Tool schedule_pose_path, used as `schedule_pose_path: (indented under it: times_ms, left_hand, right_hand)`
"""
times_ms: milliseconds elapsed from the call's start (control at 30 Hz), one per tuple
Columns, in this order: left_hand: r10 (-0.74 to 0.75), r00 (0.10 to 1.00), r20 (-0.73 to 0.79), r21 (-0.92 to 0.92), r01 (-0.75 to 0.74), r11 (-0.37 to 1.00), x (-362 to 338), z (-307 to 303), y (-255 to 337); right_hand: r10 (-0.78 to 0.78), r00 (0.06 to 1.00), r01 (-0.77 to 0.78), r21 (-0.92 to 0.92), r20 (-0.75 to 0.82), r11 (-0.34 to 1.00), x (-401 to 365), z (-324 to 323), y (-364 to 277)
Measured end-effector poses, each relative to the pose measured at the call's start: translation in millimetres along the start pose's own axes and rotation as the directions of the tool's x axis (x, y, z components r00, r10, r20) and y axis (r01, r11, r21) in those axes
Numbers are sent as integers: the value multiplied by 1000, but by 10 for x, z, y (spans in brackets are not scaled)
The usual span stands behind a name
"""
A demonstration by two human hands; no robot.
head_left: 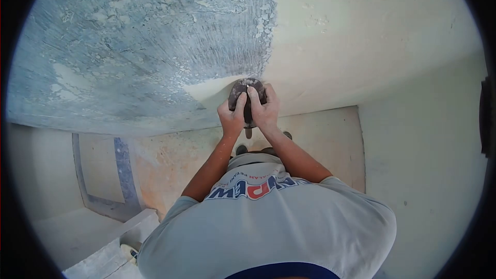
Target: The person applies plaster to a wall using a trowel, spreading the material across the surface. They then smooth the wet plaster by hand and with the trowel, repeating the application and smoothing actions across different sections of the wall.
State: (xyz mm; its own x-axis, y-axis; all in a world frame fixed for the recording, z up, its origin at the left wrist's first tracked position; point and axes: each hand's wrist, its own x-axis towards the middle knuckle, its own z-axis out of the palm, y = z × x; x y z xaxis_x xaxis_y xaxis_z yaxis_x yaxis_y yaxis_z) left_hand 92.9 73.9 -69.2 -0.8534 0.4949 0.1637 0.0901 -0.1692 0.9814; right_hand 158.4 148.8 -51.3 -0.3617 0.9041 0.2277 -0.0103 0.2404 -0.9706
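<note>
Both my hands grip a dark, rounded hand tool [236, 88] dusted with white; its exact kind is hard to make out. My left hand [231, 118] is closed on its left side and my right hand [266, 111] on its right, with both thumbs lying over its face. The tool is at the lower part of the wall, near the border between a rough, flaking blue-grey area [155, 36] and a smoother pale area [341, 57]. A bare whitish patch [212, 89] shows just left of it. White dust covers my fingers.
Below the wall runs a dusty, stained floor [320, 139], where my feet stand. A pale side wall [413, 150] rises on the right, with a dark object [485, 116] at its edge. At lower left are a blue-bordered panel [101, 168] and a white ledge [111, 248].
</note>
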Motion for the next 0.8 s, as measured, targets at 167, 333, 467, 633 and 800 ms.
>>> schedule_pose_path:
  times_ms: [167, 333, 467, 633, 800]
  left_hand:
    - [-25, 1000, -16, 10, 26, 1000, 7, -7, -92]
    - [-53, 998, 32, -3, 53, 999, 7, -40, -90]
    - [-58, 998, 8, 22, 58, 998, -17, -38, -85]
    - [-42, 999, 15, 0, 42, 999, -17, -55, -133]
    - [-30, 999, 14, -2, 30, 1000, 64, -55, 67]
  right_hand:
    - [-17, 1000, 17, -6, -1, 1000, -18, 18, 99]
    - [-7, 1000, 6, -21, -17, 1000, -50, 35, 45]
    - [22, 999, -22, -18, -23, 1000, -69, 25, 119]
    - [-14, 1000, 14, -35, 1, 999, -79, 17, 130]
    - [-46, 999, 47, -23, 17, 999, 2, 29, -94]
